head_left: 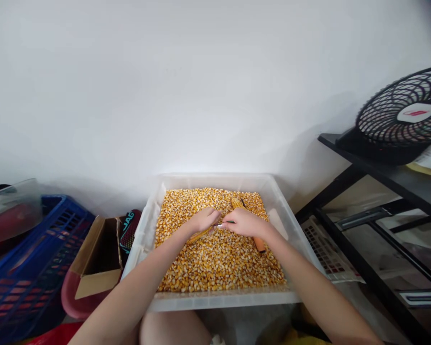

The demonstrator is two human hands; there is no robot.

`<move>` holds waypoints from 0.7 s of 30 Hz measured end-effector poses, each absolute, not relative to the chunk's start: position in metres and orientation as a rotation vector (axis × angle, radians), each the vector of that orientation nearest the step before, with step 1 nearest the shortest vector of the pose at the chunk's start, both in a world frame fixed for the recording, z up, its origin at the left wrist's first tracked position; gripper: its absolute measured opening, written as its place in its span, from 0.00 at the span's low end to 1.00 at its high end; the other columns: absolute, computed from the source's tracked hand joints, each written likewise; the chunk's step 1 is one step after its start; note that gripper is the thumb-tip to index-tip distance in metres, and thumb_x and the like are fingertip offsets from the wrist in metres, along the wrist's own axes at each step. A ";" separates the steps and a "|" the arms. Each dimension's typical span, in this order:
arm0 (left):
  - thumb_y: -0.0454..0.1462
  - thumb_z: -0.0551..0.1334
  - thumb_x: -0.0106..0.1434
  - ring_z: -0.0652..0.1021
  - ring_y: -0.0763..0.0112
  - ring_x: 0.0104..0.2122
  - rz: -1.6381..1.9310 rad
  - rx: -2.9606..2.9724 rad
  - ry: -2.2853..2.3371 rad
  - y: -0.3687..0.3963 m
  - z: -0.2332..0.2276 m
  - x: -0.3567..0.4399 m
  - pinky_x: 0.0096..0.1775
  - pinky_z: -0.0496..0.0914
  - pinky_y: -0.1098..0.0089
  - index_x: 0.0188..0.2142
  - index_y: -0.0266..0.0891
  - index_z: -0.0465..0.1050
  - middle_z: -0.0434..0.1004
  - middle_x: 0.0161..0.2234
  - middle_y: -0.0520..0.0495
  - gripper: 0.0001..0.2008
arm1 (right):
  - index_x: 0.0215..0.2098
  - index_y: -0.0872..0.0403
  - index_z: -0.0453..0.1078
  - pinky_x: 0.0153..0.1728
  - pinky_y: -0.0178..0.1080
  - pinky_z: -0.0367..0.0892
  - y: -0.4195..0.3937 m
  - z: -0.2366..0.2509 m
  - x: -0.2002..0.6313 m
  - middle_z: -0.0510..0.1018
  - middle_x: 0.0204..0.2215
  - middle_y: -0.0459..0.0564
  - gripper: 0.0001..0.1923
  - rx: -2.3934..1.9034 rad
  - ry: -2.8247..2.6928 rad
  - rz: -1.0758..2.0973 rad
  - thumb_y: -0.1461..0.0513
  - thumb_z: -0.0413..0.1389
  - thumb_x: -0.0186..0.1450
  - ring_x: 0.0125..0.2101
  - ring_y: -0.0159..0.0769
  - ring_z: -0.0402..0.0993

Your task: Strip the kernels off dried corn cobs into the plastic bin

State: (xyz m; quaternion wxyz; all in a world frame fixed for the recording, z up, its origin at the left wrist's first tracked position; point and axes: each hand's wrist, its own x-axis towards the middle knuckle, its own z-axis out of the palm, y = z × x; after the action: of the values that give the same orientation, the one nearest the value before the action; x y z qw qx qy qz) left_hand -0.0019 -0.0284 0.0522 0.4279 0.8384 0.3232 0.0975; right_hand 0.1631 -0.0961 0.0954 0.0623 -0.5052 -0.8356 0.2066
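A clear plastic bin [289, 225] in front of me is filled with loose yellow corn kernels [215, 268]. My left hand [204, 219] is closed on a thin tool with a yellowish handle that slants down to the left. My right hand [244, 223] grips a corn cob [239, 203] whose kernel-covered end sticks out above the hand and whose bare orange end pokes out below the wrist. A thin metal tip shows between the two hands. Both hands hover just above the kernels at the bin's middle.
A blue plastic crate [25, 268] and an open cardboard box [96, 261] stand at the left. A black shelf frame [377, 167] with a black fan [405, 117] on top is at the right. A white wall rises behind the bin.
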 end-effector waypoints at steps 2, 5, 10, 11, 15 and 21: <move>0.40 0.41 0.60 0.67 0.73 0.19 0.282 1.975 0.790 -0.025 0.053 -0.005 0.27 0.61 0.72 0.19 0.38 0.61 0.64 0.15 0.53 0.19 | 0.23 0.57 0.70 0.22 0.31 0.47 -0.096 0.096 0.165 0.70 0.17 0.45 0.19 -1.541 -2.484 0.594 0.56 0.46 0.64 0.19 0.26 0.59; 0.41 0.40 0.60 0.68 0.73 0.18 0.367 1.807 0.798 -0.019 0.052 -0.010 0.27 0.63 0.71 0.19 0.38 0.60 0.63 0.14 0.53 0.19 | 0.22 0.57 0.69 0.23 0.31 0.47 -0.095 0.097 0.165 0.69 0.17 0.45 0.20 -1.574 -2.421 0.542 0.55 0.45 0.65 0.20 0.26 0.59; 0.43 0.41 0.59 0.68 0.73 0.17 0.425 1.709 0.836 -0.010 0.045 -0.011 0.26 0.63 0.71 0.19 0.38 0.60 0.63 0.14 0.54 0.19 | 0.23 0.57 0.67 0.23 0.32 0.45 -0.095 0.094 0.160 0.68 0.18 0.45 0.20 -1.566 -2.382 0.482 0.55 0.44 0.65 0.20 0.26 0.59; 0.43 0.42 0.59 0.68 0.73 0.17 0.424 1.703 0.834 -0.010 0.045 -0.011 0.25 0.63 0.71 0.19 0.38 0.60 0.63 0.14 0.54 0.19 | 0.23 0.57 0.67 0.23 0.32 0.44 -0.095 0.093 0.159 0.68 0.18 0.45 0.20 -1.565 -2.379 0.469 0.54 0.44 0.65 0.20 0.26 0.59; 0.42 0.42 0.59 0.69 0.72 0.16 0.436 1.686 0.801 -0.010 0.046 -0.011 0.24 0.63 0.71 0.19 0.38 0.60 0.63 0.14 0.53 0.18 | 0.23 0.57 0.67 0.23 0.32 0.44 -0.094 0.090 0.158 0.68 0.18 0.46 0.21 -1.561 -2.388 0.426 0.54 0.43 0.66 0.20 0.27 0.59; 0.43 0.42 0.59 0.68 0.73 0.16 0.432 1.659 0.816 -0.011 0.044 -0.012 0.24 0.63 0.71 0.20 0.38 0.61 0.64 0.13 0.54 0.18 | 0.25 0.56 0.69 0.24 0.33 0.46 -0.094 0.089 0.158 0.71 0.20 0.48 0.21 -1.599 -2.401 0.394 0.54 0.43 0.66 0.21 0.28 0.62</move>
State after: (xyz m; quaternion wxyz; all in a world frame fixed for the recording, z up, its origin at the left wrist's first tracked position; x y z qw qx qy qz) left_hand -0.0118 -0.0106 0.0443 0.5822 0.7105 0.3493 0.1848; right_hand 0.1583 -0.0941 0.0886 0.1148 -0.5457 -0.8192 0.1343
